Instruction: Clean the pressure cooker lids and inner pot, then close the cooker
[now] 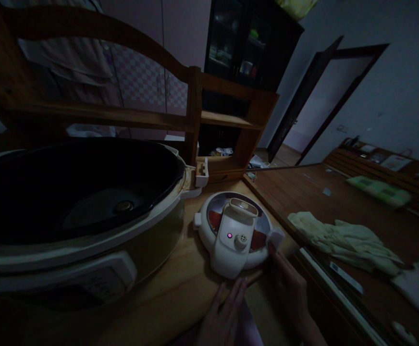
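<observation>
A round white cooker lid (216,259) lies on a wooden table. It has a raised handle block, a small valve (241,240), a pink-lit dot and a dark red patterned top. At its right side, my right hand (289,284) has its fingers closed at the rim by a white tab (275,237); some fingertips are hidden. Just below the lid's near edge, my left hand (224,315) rests with fingers stretched out, holding nothing visible. To the left stands a large electric cooker (159,240), uncovered, its dark inside showing a round metal piece (124,206) at the bottom.
The table (166,293) has a wooden rail (123,113) and shelf (227,166) behind it. Right of it is a low wooden bed platform (285,185) with a pale cloth (342,238) and a remote control (346,278). A dark cabinet (252,48) and doorway stand farther back.
</observation>
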